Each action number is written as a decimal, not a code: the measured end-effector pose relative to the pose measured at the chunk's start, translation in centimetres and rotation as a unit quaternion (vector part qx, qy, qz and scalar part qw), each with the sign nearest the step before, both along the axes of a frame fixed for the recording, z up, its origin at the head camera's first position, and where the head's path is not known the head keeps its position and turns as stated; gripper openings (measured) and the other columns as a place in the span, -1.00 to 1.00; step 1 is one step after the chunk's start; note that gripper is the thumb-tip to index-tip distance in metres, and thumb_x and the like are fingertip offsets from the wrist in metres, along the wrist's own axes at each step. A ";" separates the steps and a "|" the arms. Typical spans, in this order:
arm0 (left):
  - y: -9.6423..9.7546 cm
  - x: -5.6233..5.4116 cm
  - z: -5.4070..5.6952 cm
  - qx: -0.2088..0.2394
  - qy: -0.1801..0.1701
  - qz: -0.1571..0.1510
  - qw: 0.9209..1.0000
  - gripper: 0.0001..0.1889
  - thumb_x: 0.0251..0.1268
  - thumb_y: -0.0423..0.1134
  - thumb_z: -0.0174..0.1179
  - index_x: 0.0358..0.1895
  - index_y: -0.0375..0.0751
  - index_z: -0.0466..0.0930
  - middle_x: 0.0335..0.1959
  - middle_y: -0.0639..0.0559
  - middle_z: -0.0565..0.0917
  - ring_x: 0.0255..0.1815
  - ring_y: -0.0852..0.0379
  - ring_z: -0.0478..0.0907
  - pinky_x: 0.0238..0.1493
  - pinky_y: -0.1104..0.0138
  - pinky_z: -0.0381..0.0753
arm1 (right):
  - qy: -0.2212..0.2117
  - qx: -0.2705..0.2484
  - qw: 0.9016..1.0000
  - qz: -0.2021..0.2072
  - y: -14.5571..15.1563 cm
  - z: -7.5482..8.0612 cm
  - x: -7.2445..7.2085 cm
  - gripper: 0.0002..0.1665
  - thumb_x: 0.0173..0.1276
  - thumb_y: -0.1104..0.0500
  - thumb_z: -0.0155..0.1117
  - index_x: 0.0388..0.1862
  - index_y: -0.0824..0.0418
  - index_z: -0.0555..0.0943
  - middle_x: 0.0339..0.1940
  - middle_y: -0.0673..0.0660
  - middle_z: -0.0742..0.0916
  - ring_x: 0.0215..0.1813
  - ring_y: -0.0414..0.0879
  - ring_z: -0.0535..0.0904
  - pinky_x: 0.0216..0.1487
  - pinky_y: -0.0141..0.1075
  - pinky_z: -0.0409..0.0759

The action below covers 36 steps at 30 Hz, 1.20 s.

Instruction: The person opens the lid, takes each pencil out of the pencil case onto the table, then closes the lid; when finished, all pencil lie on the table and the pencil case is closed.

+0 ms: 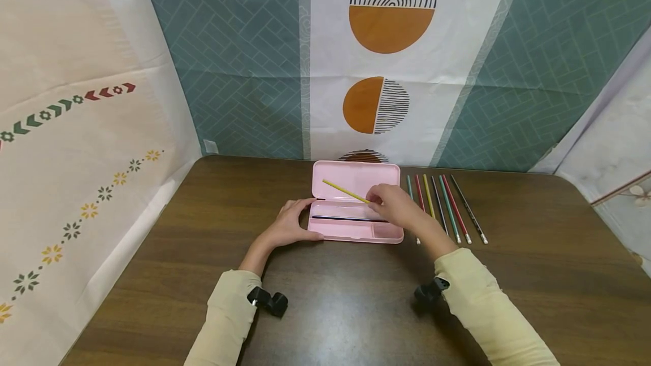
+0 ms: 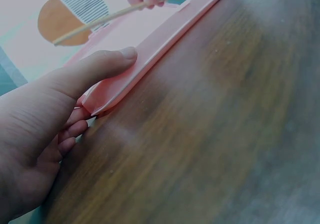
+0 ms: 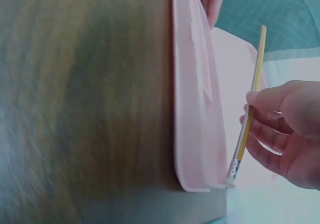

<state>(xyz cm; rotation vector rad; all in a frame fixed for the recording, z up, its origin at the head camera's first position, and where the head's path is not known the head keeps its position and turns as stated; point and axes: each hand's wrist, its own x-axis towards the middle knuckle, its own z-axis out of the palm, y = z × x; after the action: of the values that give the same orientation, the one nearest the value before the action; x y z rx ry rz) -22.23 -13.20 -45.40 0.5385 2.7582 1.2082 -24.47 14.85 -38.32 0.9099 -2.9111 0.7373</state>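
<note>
Across the one brown table (image 1: 341,298), open wood runs wide to the left of your left hand, between the case and the near side, and right of the pencil row, giving you room to move. Near the far edge lies your one pink pencil case (image 1: 348,231), its lid (image 1: 356,173) folded back toward that edge. Your left hand (image 1: 287,225) grips the case's left end, thumb at the near corner. Your right hand (image 1: 399,205) pinches one yellow pencil (image 1: 346,191) above the case, its point over the lid; the right wrist view shows its white eraser (image 3: 230,181) angled low. Just right of the case, seven pencils (image 1: 450,208) lie side by side with narrow gaps: two green, two red, one yellow, two dark. Inside the case, you have one dark pencil (image 1: 348,219) lying lengthwise.
</note>
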 end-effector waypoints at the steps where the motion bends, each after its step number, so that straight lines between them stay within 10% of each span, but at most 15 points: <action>1: 0.0 0.0 0.0 -0.001 0.000 -0.001 1.000 -0.04 -0.18 0.03 0.51 0.39 -0.20 0.32 0.27 -0.12 0.45 0.25 -0.06 0.23 0.23 -0.03 0.25 | -0.003 0.000 1.000 0.001 0.2 0.2 -0.1 -0.94 0.25 0.36 0.34 -0.31 0.36 0.66 -0.44 0.08 0.67 -0.37 -0.08 0.53 -0.24 -0.16 0.55; 15: 0.1 -0.1 0.0 -0.003 -0.002 -0.003 1.000 -0.05 -0.16 0.05 0.51 0.39 -0.18 0.31 0.29 -0.11 0.43 0.25 -0.06 0.22 0.22 -0.03 0.25 | -0.016 -0.012 0.999 -0.029 5.4 0.7 -0.4 -0.83 0.28 0.42 0.26 -0.15 0.45 0.64 -0.35 0.20 0.70 -0.25 0.08 0.61 -0.17 -0.01 0.55; 36: 0.0 0.1 0.1 -0.002 -0.009 -0.003 1.000 -0.03 -0.16 0.05 0.52 0.41 -0.16 0.30 0.31 -0.12 0.41 0.26 -0.06 0.21 0.22 -0.04 0.26 | -0.024 0.002 0.980 -0.195 17.0 0.3 0.0 -0.65 0.36 0.28 0.21 -0.05 0.58 0.54 -0.20 0.45 0.69 -0.11 0.37 0.57 -0.10 0.16 0.45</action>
<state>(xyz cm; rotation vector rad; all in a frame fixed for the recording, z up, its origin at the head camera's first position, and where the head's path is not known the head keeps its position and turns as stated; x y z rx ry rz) -22.14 -13.19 -45.30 0.5320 2.7415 1.1989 -24.50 31.88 -38.07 0.3012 -2.9892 0.7278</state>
